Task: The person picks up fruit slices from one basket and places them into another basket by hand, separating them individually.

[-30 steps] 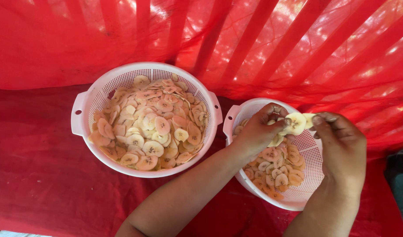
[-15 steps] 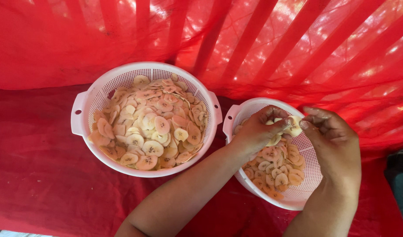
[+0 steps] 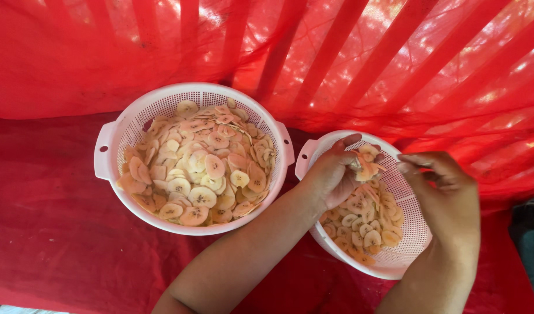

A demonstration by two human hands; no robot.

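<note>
You get bright daylight filtering through the red cloth from the upper right of the frame, where it dapples and glares. Everything carries a red-pink cast. Broad striped shadows fan across the top. Focus is sharp at centre; the lower corners look darker and slightly soft.

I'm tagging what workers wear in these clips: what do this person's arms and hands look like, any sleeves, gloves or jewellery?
Both forearms are bare, with no sleeves in view. The left hand and right hand have no gloves. No rings, watch or bracelets show on either. The nails look short and unpainted, as far as can be told.
</note>
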